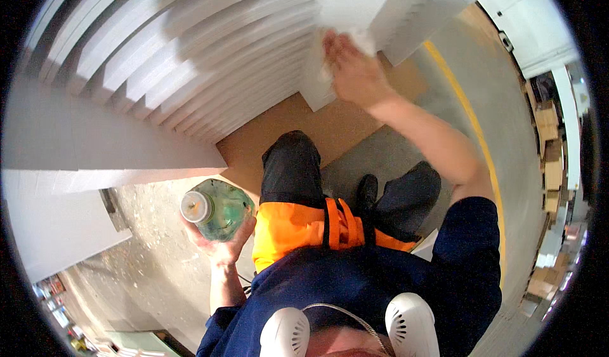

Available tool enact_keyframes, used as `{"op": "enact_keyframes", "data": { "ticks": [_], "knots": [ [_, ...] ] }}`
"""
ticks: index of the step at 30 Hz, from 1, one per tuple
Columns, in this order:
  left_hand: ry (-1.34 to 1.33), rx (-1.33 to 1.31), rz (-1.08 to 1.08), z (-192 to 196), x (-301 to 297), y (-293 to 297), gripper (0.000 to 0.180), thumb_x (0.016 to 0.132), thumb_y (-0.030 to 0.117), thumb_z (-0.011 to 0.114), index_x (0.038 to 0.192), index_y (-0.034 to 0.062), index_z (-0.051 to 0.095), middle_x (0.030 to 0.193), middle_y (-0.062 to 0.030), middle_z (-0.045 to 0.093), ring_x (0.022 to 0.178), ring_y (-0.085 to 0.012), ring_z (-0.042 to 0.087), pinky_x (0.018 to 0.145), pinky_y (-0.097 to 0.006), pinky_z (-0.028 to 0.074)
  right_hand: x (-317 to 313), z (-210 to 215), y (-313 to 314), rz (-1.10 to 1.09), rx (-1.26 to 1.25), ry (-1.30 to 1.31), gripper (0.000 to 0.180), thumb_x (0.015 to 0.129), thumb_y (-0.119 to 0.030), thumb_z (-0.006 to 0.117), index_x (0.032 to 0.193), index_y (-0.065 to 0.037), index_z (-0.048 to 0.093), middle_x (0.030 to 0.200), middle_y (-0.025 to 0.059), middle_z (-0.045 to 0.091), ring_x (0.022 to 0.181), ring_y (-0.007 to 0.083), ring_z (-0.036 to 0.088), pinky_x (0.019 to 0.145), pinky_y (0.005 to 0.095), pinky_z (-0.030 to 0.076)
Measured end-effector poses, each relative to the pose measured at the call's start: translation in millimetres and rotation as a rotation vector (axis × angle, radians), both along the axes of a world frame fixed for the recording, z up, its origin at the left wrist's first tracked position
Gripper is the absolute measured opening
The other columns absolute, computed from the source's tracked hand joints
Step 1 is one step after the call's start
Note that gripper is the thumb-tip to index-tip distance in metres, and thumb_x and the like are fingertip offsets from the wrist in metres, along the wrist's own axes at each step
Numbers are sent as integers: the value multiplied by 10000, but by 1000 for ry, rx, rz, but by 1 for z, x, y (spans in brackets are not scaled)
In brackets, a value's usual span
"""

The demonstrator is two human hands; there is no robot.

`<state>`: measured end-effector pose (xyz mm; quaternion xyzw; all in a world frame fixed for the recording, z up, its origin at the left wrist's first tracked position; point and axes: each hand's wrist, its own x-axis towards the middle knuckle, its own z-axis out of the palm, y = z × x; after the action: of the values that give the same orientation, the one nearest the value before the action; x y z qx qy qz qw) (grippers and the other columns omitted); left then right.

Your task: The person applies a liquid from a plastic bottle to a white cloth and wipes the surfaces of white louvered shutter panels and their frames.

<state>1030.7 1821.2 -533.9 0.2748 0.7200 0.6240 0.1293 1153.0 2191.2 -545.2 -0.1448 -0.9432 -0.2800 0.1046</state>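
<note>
Low on the left, my left hand (222,250) is wrapped round a clear, green-tinted plastic bottle (229,212) with a pale round cap (196,206). The bottle is tilted, and the cap faces up toward the left. Farther away, my right hand (353,68) reaches out with a crumpled white cloth or wipe (364,41), pressed on or held close to a white panel (342,8). Motion blurs the cloth's edges, so I cannot tell whether all of it touches. A long row of white slats or stacked boards (235,71) curves away beside this panel.
Brown cardboard (349,125) lies on the concrete floor under the white boards. A white beam-like piece (114,141) juts out at the left. On the right a yellow floor line (472,112) runs past shelves with cardboard boxes (547,121). My knees are close to the boards.
</note>
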Motion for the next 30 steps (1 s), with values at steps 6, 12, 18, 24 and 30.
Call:
{"op": "enact_keyframes", "data": {
  "ticks": [6, 12, 18, 24, 30],
  "knots": [
    [-22, -55, 52, -5, 11, -14, 908, 533, 167, 878, 1286, 85, 378, 1153, -93, 527, 1042, -223, 559, 919, -385, 479, -5, -90, 11, -59, -180, 66, 468, 839, -120, 489, 1232, 132, 511, 1357, 235, 471, 1296, 341, 418, 1079, 430, 341],
    [-71, -56, 182, 1, 21, -29, 962, 516, 168, 884, 1317, 72, 361, 1172, -98, 509, 1037, -233, 554, 905, -388, 493, -23, -197, -11, -110, -365, -390, 479, 924, -180, 444, 1342, 55, 445, 1448, 229, 358, 1324, 347, 379, 1120, 419, 275],
    [-147, -8, 158, 6, 9, -8, 925, 491, 141, 863, 1284, 64, 393, 1132, -101, 529, 1003, -233, 569, 868, -396, 505, -8, -3, -1, 80, 32, -54, 507, 872, -137, 462, 1302, 130, 438, 1435, 212, 386, 1327, 284, 389, 1114, 386, 304],
    [-33, 75, -58, 30, 11, 49, 877, 492, 117, 864, 1243, 41, 417, 1094, -99, 555, 961, -228, 590, 841, -371, 512, -4, 212, 28, 179, 3, 751, 634, 762, -159, 596, 1323, 79, 420, 1351, 246, 451, 1296, 345, 420, 1086, 452, 336],
    [-92, 166, -26, 46, 22, 74, 891, 431, 97, 803, 1251, 19, 464, 1096, -104, 570, 973, -243, 578, 891, -401, 500, -40, -29, 4, 120, -289, 1203, 663, 944, -207, 414, 1448, 99, 110, 1499, 332, 70, 1376, 535, 57, 1120, 602, 105]
  ]
}}
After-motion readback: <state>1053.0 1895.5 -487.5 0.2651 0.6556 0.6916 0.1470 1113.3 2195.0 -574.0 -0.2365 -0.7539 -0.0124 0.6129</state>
